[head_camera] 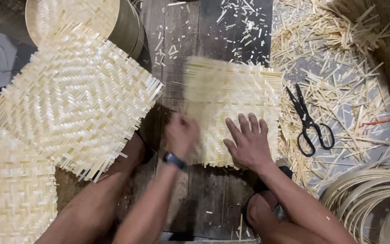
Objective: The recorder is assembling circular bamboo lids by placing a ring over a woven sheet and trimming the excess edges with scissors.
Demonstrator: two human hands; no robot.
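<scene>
A pale woven bamboo mat [235, 97] lies on the dark wooden floor in front of me. My right hand [248, 142] rests flat on its near right part, fingers spread. My left hand [181, 133], blurred and wearing a dark wristwatch, touches the mat's near left edge; I cannot tell whether its fingers grip the strips.
A stack of larger woven mats [75, 97] lies at the left, with another [12, 185] at the lower left. A round bamboo drum [129, 27] stands behind. Black scissors [310, 122] lie among bamboo offcuts [335, 58] at the right. Coiled bamboo hoops [371, 199] are at the lower right.
</scene>
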